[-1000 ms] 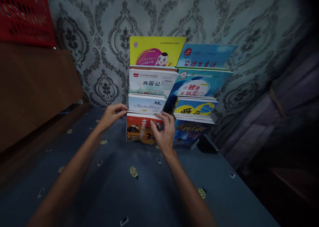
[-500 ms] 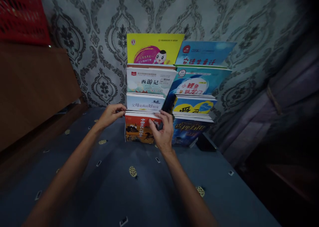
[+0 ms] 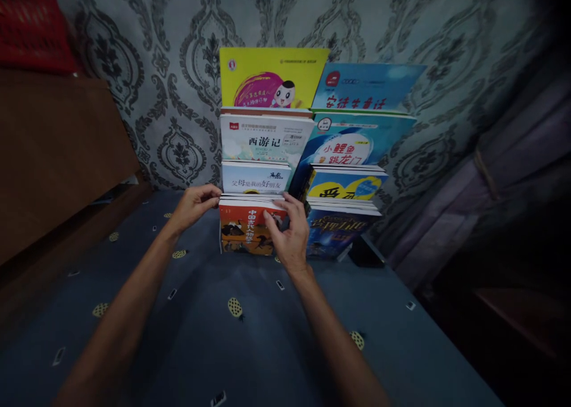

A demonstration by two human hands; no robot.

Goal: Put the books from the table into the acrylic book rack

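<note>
Books with orange fronts (image 3: 236,231) stand at the front left of a stepped display, several white page edges showing along their top. At their upper left corner, my left hand (image 3: 196,206) is closed, thumb and fingers pinching the edge. My right hand (image 3: 292,231) grips the right side, its thumb on the orange cover and its fingers over the top edge. Just behind stands a pale blue book (image 3: 256,178), then a white book (image 3: 263,136) and a tall yellow book (image 3: 272,74). To the right of my right hand are dark blue books (image 3: 339,231).
Behind the dark blue books rise a yellow-and-blue book (image 3: 348,185), a teal book (image 3: 370,136) and a blue book (image 3: 375,85). A dark flat object (image 3: 366,252) lies beside them. Patterned wall (image 3: 178,151) at the back, brown cabinet (image 3: 57,157) left, curtain (image 3: 473,187) right.
The view has shifted slightly, so the books appear a little further left and higher. Both hands keep their hold on the orange-fronted books, with little visible movement.
</note>
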